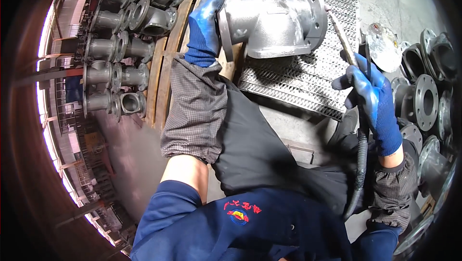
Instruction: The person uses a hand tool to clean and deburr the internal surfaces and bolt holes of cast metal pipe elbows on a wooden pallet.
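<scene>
A grey cast-metal valve body (276,22) with a round flange at each end lies on its side on a metal grating (288,85). My left hand (204,22), in a blue coated glove, grips the rim of its left flange. In my right hand (370,92), also gloved, is a long thin wand-shaped tool (342,37). Its tip is at the outer face of the right flange; whether it touches cannot be made out. A black ribbed hose (360,164) hangs down below my right hand.
Several similar grey flanged castings (101,49) stand at the left, some near a wooden pallet (166,78). More flanged castings (426,102) crowd the right side. A pale, roundish stained object (383,46) is beyond my right hand. My legs (260,140) are below the grating.
</scene>
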Demonstrator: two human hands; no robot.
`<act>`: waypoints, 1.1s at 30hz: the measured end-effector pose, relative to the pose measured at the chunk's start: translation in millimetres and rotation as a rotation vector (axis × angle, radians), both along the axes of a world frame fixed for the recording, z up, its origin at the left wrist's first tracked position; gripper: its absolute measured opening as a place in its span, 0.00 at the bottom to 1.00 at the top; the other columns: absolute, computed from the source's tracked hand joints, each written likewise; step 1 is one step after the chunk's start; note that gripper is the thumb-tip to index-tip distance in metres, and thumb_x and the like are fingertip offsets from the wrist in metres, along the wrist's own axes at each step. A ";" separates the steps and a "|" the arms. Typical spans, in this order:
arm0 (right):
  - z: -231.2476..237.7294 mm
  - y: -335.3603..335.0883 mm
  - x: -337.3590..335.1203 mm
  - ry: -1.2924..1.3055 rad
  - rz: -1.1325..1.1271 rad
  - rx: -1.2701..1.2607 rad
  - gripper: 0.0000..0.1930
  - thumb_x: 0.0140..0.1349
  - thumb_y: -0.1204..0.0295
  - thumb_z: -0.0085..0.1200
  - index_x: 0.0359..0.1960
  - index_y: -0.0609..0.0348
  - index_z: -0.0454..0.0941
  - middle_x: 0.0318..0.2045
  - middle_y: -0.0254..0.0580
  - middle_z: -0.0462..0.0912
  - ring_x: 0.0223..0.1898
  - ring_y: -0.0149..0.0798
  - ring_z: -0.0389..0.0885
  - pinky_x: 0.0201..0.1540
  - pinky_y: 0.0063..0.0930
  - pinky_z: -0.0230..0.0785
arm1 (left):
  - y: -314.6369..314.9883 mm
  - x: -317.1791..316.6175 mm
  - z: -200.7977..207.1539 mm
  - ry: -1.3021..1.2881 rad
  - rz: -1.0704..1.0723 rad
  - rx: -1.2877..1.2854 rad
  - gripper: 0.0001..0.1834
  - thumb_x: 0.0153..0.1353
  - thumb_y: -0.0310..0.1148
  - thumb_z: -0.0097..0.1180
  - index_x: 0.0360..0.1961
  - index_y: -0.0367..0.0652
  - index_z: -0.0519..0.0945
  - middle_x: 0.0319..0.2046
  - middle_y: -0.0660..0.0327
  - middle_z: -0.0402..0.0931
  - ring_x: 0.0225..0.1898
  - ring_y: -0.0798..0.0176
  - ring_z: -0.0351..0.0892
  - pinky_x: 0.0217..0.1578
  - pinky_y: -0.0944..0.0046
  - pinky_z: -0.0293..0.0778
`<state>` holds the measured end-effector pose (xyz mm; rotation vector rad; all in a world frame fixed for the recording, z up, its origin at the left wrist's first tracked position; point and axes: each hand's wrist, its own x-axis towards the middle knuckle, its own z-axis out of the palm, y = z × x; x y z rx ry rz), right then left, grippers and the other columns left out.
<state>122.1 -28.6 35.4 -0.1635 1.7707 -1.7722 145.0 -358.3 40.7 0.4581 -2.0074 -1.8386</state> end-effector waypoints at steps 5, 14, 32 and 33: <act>-6.5 -16.1 -4.9 0.007 0.041 -0.058 0.19 0.66 0.68 0.46 0.54 0.66 0.68 0.29 0.35 0.78 0.25 0.20 0.71 0.23 0.13 0.64 | -9.8 -6.8 -45.6 0.056 0.067 0.385 0.13 0.60 0.38 0.50 0.36 0.38 0.74 0.32 0.60 0.74 0.32 0.67 0.74 0.37 0.65 0.72; -23.7 -35.6 -0.8 -0.134 0.139 -0.059 0.20 0.65 0.68 0.46 0.57 0.65 0.67 0.27 0.31 0.75 0.22 0.19 0.68 0.24 0.13 0.64 | -12.5 -9.0 -87.2 -0.032 0.114 0.505 0.16 0.64 0.40 0.44 0.43 0.39 0.74 0.41 0.57 0.76 0.43 0.59 0.77 0.48 0.58 0.73; -158.6 -123.3 51.8 -0.065 -0.106 -0.221 0.22 0.65 0.72 0.47 0.61 0.50 0.65 0.26 0.30 0.78 0.21 0.19 0.69 0.24 0.16 0.65 | -0.7 -43.5 -88.0 -0.077 0.230 0.495 0.12 0.63 0.38 0.45 0.38 0.42 0.75 0.37 0.63 0.76 0.39 0.64 0.76 0.43 0.62 0.74; -162.2 -127.7 49.4 -0.062 -0.123 -0.210 0.22 0.65 0.72 0.47 0.61 0.50 0.64 0.26 0.30 0.78 0.20 0.19 0.68 0.24 0.16 0.64 | -4.6 -46.1 -87.1 -0.100 0.249 0.474 0.11 0.63 0.38 0.44 0.35 0.43 0.75 0.34 0.63 0.75 0.37 0.63 0.76 0.41 0.60 0.75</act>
